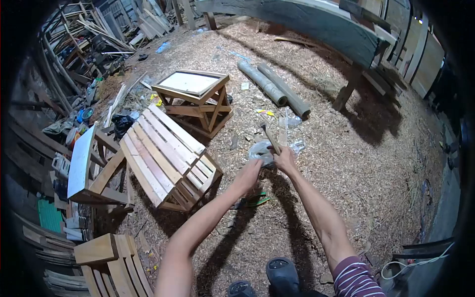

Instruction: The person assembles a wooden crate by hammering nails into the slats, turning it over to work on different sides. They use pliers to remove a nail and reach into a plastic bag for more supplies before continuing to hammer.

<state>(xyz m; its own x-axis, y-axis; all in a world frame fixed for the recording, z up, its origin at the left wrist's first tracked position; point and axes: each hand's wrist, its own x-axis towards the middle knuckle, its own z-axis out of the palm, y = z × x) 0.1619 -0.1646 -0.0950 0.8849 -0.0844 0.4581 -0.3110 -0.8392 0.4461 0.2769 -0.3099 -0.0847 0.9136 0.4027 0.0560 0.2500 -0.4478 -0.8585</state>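
My right hand is wrapped round the wooden handle of a hammer, its head pointing up and away from me. Close beside it, my left hand has its fingers closed at the edge of a clear plastic bag. What lies inside the bag is too small to make out. Left of my hands, a slatted wooden piece rests tilted on the ground. Behind it stands a small wooden stool with a white top and crossed legs.
Wood shavings cover the ground. Two round poles lie ahead, near a long workbench. A white-topped stool leans at left, with another slatted piece below. Timber scraps pile up at the far left.
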